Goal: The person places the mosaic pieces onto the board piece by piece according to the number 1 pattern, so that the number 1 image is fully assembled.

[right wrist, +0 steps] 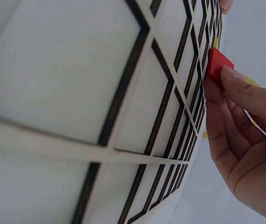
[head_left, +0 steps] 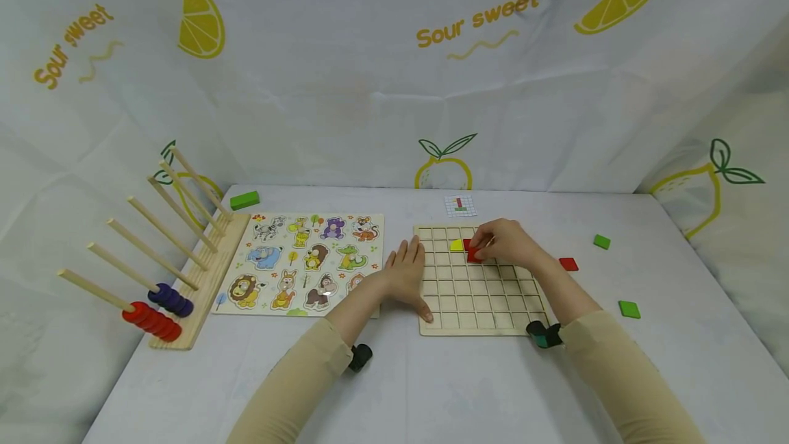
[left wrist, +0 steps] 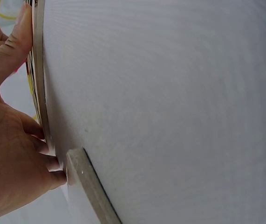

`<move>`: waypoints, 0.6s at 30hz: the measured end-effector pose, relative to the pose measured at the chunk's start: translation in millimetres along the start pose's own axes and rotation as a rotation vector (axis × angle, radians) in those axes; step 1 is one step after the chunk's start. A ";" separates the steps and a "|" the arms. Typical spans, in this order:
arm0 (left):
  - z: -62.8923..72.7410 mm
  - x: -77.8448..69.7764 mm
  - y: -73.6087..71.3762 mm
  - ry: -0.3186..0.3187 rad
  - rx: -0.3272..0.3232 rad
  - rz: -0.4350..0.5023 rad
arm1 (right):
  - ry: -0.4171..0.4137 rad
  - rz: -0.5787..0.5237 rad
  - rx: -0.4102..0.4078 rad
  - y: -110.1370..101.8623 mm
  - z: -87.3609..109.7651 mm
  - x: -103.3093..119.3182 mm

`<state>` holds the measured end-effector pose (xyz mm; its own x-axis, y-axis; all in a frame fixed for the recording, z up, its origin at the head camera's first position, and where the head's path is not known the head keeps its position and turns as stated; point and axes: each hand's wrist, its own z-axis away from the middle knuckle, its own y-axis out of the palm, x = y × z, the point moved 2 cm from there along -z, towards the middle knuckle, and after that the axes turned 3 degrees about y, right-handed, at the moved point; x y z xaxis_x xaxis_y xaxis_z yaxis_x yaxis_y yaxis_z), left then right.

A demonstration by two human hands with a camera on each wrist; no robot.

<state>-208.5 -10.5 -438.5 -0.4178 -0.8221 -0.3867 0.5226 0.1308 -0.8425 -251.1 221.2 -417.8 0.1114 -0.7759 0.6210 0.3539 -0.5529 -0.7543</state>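
A wooden grid board (head_left: 456, 307) lies on the table in front of me. My left hand (head_left: 405, 276) rests along its left edge, fingers spread; in the left wrist view the thumb (left wrist: 11, 51) touches the board's rim. My right hand (head_left: 502, 242) is over the upper part of the grid and pinches a red square tile (right wrist: 220, 65) between thumb and fingers. Just left of that tile a yellow tile (head_left: 456, 245) sits in the grid, with more red beside it, partly hidden by the tile and fingers.
Right of the board lie a red tile (head_left: 568, 264) and two green tiles (head_left: 629, 309). A small printed card (head_left: 460, 206) lies behind it. To the left are an animal puzzle board (head_left: 290, 259), a pegged rack (head_left: 209, 279) with red and purple rings, and green blocks (head_left: 245, 200).
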 end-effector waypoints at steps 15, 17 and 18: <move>-0.1 0.3 -0.3 0.003 0.008 0.022 | -0.038 0.048 -0.018 3.5 0.5 0.0; 0.0 0.4 -0.1 0.004 0.005 0.020 | -0.033 0.053 -0.023 3.9 0.4 0.7; 0.0 0.4 -0.1 0.004 0.005 0.018 | -0.030 0.057 -0.026 4.1 0.3 0.8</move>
<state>-208.8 -10.8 -438.6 -0.4110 -0.8176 -0.4033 0.5338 0.1428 -0.8334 -249.3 218.4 -420.3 0.1588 -0.7969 0.5828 0.3219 -0.5163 -0.7936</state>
